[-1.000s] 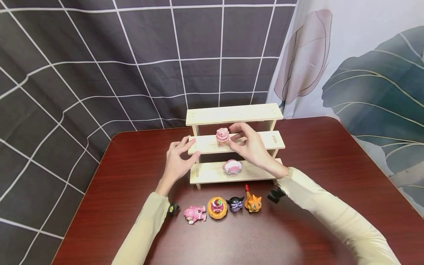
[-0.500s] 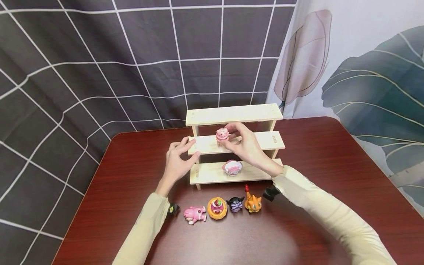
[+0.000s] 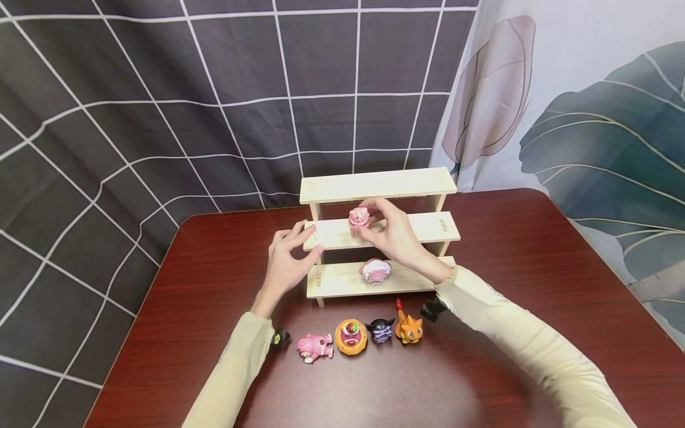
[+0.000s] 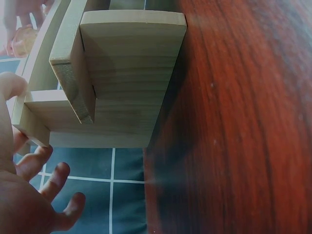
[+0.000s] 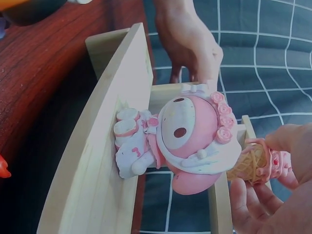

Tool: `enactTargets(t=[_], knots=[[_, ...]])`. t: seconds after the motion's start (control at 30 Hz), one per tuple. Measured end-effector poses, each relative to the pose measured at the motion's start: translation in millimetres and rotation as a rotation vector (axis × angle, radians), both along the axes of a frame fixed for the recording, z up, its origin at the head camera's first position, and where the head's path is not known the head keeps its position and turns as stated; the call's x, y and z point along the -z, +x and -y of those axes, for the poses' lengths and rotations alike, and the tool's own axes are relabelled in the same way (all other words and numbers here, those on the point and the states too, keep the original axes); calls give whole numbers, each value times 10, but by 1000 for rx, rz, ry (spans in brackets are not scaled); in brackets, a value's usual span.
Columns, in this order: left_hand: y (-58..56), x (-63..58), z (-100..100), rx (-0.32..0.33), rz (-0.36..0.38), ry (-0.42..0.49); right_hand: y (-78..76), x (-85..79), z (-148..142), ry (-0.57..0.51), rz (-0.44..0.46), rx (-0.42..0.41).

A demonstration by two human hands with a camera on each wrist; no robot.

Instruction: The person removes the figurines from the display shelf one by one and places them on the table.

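A pale wooden three-step display shelf point(image 3: 377, 185) stands on the dark red table. My left hand point(image 3: 286, 257) grips the left end of its middle board, thumb at the front edge and fingers behind. My right hand point(image 3: 395, 233) holds a small pink figurine with an ice-cream-cone base point(image 5: 253, 163) over the middle board, left of its centre. The right wrist view shows thumb and fingers around the waffle cone and pink frilled part. On the lowest board sits a pink-and-white hooded figurine point(image 3: 376, 271) with roses on its head point(image 5: 222, 119).
In front of the shelf, a row of toys lies on the table point(image 3: 176, 309): a pink bear figurine point(image 3: 314, 346), a round orange tart-like toy point(image 3: 351, 336), a black-and-purple figurine point(image 3: 380, 330) and an orange dragon figurine point(image 3: 409, 329). A dark checked curtain point(image 3: 241, 71) hangs behind.
My right hand has shifted slightly left and closed its fingers further around the cone figurine, which stays at nearly the same spot. The left hand has not moved.
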State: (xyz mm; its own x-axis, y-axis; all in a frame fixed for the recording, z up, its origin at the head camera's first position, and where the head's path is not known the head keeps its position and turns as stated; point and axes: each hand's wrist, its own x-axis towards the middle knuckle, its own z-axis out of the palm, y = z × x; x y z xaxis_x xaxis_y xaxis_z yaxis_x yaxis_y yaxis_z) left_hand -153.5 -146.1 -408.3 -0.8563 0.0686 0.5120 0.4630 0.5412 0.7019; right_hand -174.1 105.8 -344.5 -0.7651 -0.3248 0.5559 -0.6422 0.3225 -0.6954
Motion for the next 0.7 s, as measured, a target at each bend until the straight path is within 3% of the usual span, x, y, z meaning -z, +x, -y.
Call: enactTargets(t=[0.7], knots=[[14, -17, -10, -1, 3, 0, 29, -38, -54, 39, -41, 16]])
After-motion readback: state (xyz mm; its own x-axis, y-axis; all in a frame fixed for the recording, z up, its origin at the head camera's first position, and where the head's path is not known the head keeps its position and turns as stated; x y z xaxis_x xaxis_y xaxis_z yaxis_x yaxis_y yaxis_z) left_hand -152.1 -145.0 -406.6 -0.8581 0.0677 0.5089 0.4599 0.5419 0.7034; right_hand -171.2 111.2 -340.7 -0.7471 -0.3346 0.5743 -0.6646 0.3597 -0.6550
